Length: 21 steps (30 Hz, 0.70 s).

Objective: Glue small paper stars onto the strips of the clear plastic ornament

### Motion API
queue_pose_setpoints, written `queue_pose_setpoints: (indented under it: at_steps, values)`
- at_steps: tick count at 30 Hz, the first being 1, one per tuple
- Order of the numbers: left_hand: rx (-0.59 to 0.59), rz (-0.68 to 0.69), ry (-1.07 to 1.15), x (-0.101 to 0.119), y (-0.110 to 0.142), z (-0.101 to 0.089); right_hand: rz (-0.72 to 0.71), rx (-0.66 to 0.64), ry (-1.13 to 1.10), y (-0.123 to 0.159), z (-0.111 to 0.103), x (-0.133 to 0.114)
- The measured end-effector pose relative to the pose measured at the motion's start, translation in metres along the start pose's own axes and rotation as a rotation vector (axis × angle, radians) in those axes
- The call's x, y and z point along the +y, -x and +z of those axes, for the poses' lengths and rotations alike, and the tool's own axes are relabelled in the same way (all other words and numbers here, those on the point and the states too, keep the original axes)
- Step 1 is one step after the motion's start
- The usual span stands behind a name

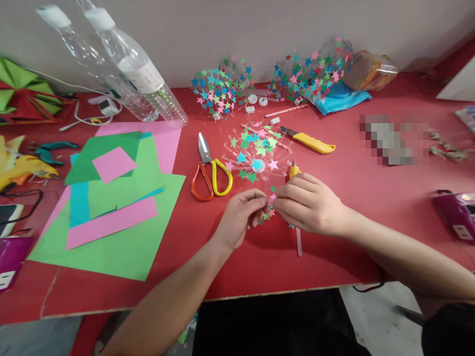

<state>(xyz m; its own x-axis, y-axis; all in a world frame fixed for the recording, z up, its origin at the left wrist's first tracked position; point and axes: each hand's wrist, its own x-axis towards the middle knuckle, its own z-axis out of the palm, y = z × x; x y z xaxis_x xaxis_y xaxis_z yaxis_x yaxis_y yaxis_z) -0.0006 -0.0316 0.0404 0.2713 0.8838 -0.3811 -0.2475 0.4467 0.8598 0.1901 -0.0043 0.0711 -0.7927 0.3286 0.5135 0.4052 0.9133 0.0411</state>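
My left hand (247, 212) is closed in a pinch, thumb against forefinger. What it holds is too small to make out. Facing it, my right hand (311, 205) pinches at a small pink paper star (272, 198). Several more little stars lie on the table just below the fingertips. Under my right hand sits a hot glue gun, mostly hidden; its yellow nozzle end (294, 169) and a clear glue stick (299, 242) show. Just beyond my hands, a clear plastic piece cut into splayed strips (258, 153) carries green, blue and pink stars. Scissors (211, 170) with red and yellow handles lie left of it.
A yellow utility knife (309, 141) rests beyond my right hand. Coloured paper sheets (122, 237) overlap on the left, with plastic bottles (137, 64) behind. Star-covered plastic pieces (218, 91) stand along the wall near a blue packet (341, 98). Purple power boxes (456, 212) flank the red table.
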Motion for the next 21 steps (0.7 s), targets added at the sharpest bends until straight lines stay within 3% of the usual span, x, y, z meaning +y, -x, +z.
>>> queue_pose_setpoints:
  at_steps: [4, 11, 21]
  values:
    - [0.016, 0.091, -0.087, 0.000, 0.003, 0.002, -0.002, 0.038, -0.011, -0.003, -0.002, 0.004]
    - [0.112, 0.470, -0.488, -0.006, 0.017, 0.007, 0.202, 0.098, -0.108, -0.012, -0.014, 0.017]
    - [0.043, 0.446, -0.621, -0.008, 0.014, 0.002, 0.186, 0.073, -0.154, -0.007, -0.001, 0.017]
